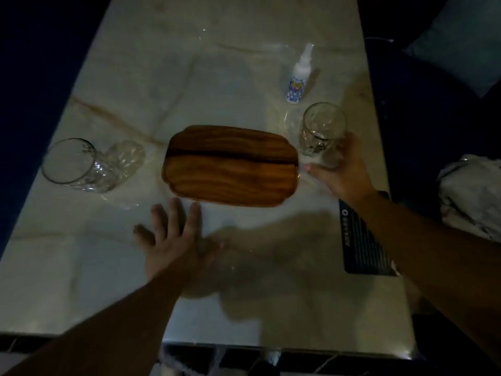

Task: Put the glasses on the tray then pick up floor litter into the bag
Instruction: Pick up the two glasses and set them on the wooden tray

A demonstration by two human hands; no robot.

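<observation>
Wood tray (230,165), empty, sits mid-counter on pale marbled stone counter (162,77). Head view only; light is dim.

Right hand (343,172) is at the right-hand glass (322,130), which stands upright just beside the tray's right end. Thumb and fingers (311,168) curl around its near lower wall; contact looks made, though the dimness and the clear glass make it hard to say whether the grip is fully closed. Glass is not lifted, as far as I can tell.

Left hand (176,240) is flat, fingers spread and holding nothing, palm down on the counter just near of the tray's front edge.

Second glass (76,165) stands at the far left, well apart from the tray; untouched.

Step in hand: move the right glass onto the tray. Judgement: grip low and firm around the wall, lift clear of the raised tray rim, set down toward the right half so room remains for the second glass. The left hand could steady the tray.

Around: small white spray bottle (298,77) stands just beyond the glass, near enough to knock if the lift swings away from the person. Dark printed card (363,245) lies under the right forearm. Crumpled pale bag-like material (471,191) off the counter's right side. No litter visible here.
</observation>
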